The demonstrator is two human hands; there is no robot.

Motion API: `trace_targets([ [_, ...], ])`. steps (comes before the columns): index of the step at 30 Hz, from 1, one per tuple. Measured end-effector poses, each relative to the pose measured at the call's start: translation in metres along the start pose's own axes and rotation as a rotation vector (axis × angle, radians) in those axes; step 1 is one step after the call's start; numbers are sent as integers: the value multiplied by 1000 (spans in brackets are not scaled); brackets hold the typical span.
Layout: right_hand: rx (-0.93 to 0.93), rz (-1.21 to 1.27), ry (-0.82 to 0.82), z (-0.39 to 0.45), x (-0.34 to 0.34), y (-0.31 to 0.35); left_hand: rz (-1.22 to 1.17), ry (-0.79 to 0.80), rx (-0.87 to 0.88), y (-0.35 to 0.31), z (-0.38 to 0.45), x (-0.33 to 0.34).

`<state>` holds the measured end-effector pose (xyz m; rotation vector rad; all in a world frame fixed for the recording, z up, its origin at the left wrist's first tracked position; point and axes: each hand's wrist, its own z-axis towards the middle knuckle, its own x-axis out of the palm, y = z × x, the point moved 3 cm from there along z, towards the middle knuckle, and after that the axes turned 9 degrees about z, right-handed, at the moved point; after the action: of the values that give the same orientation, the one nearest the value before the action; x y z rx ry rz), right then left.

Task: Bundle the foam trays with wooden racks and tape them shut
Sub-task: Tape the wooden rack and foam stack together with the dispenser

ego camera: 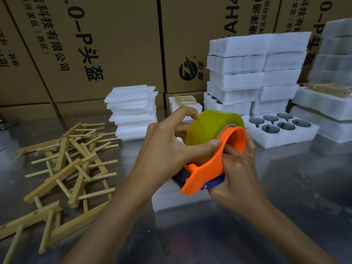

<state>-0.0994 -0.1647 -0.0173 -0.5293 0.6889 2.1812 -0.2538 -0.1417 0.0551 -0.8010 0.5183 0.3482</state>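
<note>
tape dispenser [207, 164] held in both hands' grip

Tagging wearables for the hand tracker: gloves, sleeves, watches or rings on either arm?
None visible. Left hand and right hand are bare, no gloves, rings or watch. Both forearms are bare to the frame edge; no sleeve, wristband or marking in view.

Right hand [235, 176] gripping orange tape dispenser [209, 168], left hand [171, 147] on yellow-green tape roll [211, 128]
</note>
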Motion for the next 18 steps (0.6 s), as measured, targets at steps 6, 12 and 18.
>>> trace_targets([
  [6,13,37,-13,-2,2,-1,-12,-34,-1,1,-2,4],
  [12,-12,37,-59,-5,3,1,38,-58,16,5,-2,8],
  [18,-27,30,-60,-2,2,-5,35,-12,-4,5,2,7],
])
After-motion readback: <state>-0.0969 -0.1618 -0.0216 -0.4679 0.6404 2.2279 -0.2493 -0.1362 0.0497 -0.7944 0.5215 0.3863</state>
